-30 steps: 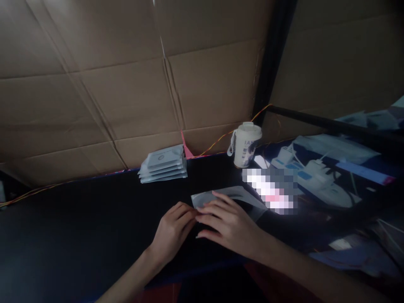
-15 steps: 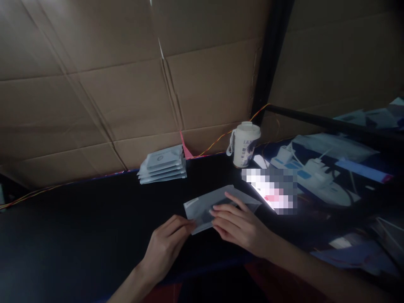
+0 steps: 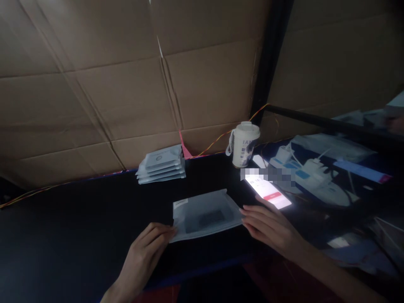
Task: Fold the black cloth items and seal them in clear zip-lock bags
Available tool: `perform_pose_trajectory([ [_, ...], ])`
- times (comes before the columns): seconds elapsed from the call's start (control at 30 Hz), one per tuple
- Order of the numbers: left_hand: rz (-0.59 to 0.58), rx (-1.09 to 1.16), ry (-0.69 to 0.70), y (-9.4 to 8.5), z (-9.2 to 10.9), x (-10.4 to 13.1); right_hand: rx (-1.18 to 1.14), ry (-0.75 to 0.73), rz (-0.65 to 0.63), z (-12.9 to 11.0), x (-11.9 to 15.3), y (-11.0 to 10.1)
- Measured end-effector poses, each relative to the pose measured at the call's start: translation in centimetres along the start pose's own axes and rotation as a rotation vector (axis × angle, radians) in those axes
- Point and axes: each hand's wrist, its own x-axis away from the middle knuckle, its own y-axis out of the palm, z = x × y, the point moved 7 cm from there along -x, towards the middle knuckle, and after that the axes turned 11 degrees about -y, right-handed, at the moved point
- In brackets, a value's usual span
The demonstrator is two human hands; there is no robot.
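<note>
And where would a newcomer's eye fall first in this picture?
Most likely on the bright, rectangular phone screen, glowing on the black table beside the right hand. Next comes the flat, translucent plastic pouch in front, its near left corner pinched by the left hand. Behind it, a layered stack of pale, flat packets lies left of the white, lidded cup.

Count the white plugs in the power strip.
2 in view: one white plug at the far end of the power strip, another white plug nearer its middle. Others may be hidden.
</note>
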Motion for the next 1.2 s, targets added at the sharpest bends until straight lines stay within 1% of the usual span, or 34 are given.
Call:
perform_pose_trajectory([
  [0.07, -0.028, 0.005, -0.023, 0.3, -0.1, -0.1, 0.003, 0.031, -0.029, -0.2, 0.4, -0.1],
  [0.13, -0.037, -0.004, -0.075, 0.3, -0.4, -0.2, -0.021, 0.101, -0.091, 0.1, 0.8, 0.0],
  [0.23, 0.049, -0.033, -0.152, -0.5, -0.6, -0.8, -0.091, 0.202, -0.148, 0.7, 1.0, 0.3],
  [0.3, 0.099, -0.066, -0.174, -0.5, -0.1, -1.8, -0.134, 0.24, -0.152, 1.2, 0.2, 1.0],
  [0.37, 0.092, -0.12, -0.156, 0.7, 0.8, -3.6, -0.159, 0.261, -0.157, 1.7, -1.3, 2.3],
  [0.4, 0.069, -0.154, -0.128, 1.7, 1.3, -4.6, -0.156, 0.263, -0.156, 2.0, -2.1, 3.1],
  [0.5, -0.015, -0.275, -0.042, 5.3, 2.5, -7.4, -0.107, 0.268, -0.24, 2.6, -3.7, 6.7],
  [0.57, -0.105, -0.325, -0.041, 7.3, 2.4, -8.6, -0.063, 0.297, -0.319, 3.0, -3.6, 8.9],
  [0.6, -0.149, -0.335, -0.05, 8.1, 2.3, -9.0, -0.049, 0.312, -0.351, 3.2, -3.4, 9.7],
  [0.67, -0.211, -0.334, -0.072, 8.9, 1.8, -9.2, -0.037, 0.334, -0.382, 3.3, -2.7, 10.7],
  [0.73, -0.227, -0.327, -0.087, 9.1, 1.5, -9.0, -0.039, 0.342, -0.379, 3.3, -2.3, 10.8],
  [0.9, -0.22, -0.329, -0.084, 9.4, 1.0, -8.3, -0.036, 0.354, -0.366, 3.0, -2.2, 10.6],
  [1.07, -0.193, -0.328, -0.077, 9.8, 0.7, -8.1, -0.019, 0.343, -0.33, 3.0, -2.2, 10.7],
  [1.2, -0.18, -0.321, -0.072, 9.8, 0.7, -8.1, -0.015, 0.343, -0.329, 3.0, -1.9, 10.8],
])
